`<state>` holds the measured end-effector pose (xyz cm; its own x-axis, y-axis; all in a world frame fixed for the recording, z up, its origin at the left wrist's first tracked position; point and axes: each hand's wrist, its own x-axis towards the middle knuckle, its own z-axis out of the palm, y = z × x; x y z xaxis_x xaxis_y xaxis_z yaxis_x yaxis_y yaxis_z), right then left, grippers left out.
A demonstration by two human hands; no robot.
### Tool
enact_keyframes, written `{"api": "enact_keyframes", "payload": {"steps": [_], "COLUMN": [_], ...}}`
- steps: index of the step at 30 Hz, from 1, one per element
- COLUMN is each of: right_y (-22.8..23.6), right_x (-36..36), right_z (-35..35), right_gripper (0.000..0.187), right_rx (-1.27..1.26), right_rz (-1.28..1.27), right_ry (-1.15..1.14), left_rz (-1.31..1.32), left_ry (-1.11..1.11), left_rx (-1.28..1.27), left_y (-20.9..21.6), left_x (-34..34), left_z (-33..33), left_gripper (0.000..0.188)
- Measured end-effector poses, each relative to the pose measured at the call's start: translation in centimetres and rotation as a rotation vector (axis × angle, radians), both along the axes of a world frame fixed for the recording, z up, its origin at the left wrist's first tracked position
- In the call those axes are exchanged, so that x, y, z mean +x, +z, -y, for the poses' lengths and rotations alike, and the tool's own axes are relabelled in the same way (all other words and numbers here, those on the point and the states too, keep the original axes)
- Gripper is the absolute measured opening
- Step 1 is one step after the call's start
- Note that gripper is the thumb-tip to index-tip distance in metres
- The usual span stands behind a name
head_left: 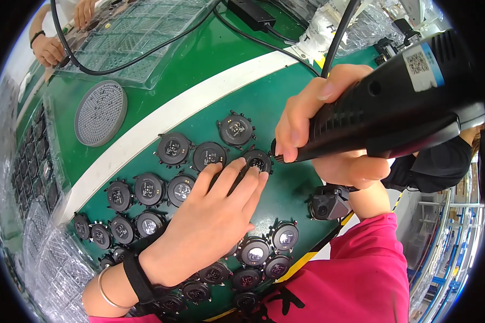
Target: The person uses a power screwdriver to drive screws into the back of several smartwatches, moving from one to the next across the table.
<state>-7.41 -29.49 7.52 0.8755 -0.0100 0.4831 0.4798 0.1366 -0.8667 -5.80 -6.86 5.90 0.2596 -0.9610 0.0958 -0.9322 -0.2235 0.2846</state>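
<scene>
My right hand (pixel 320 118) is wrapped around a black electric screwdriver (pixel 393 102) with vents, a side lever and a pale label. Its ribbed nose points left, beside the right edge of a round black watch case (pixel 258 161); the bit cannot be made out. My left hand (pixel 213 218) reaches over the watch cases with its fingers stretched out and slightly apart. Its fingertips rest on that case and its neighbour, covering part of both. Close by lie other watch cases, backs up: one (pixel 236 130) above, one (pixel 209 156) partly under the fingers, and one (pixel 173 149) farther left.
Several more watch cases (pixel 150 188) cover the green mat around my left forearm. A black block-shaped device (pixel 327 203) stands at the right. Beyond a white strip (pixel 199 102) are a grey round dish (pixel 101 113), clear trays (pixel 140 40) and cables. Another person's hand (pixel 48 51) is at far left.
</scene>
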Motion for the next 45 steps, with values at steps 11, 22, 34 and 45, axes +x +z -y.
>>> {"api": "enact_keyframes", "payload": {"steps": [11, 22, 34, 45], "right_y": [-0.3, -0.5, -0.4, -0.2], "right_x": [0.6, 0.4, 0.0, -0.1], "right_z": [-0.3, -0.6, -0.8, -1.0], "right_gripper": [0.092, 0.092, 0.087, 0.085], "right_rx": [0.074, 0.146, -0.065, -0.086], "right_rz": [0.07, 0.143, -0.06, -0.066], "right_ry": [0.025, 0.061, -0.073, -0.063], "left_rz": [0.027, 0.031, 0.002, 0.023], "left_ry": [0.02, -0.025, -0.029, -0.026], "left_rx": [-0.018, 0.022, 0.046, 0.032], "left_y": [-0.2, -0.9, -0.8, -0.9], "left_x": [-0.1, -0.2, 0.0, 0.0], "left_z": [0.0, -0.1, -0.1, 0.0], "left_gripper": [0.059, 0.07, 0.068, 0.065]}}
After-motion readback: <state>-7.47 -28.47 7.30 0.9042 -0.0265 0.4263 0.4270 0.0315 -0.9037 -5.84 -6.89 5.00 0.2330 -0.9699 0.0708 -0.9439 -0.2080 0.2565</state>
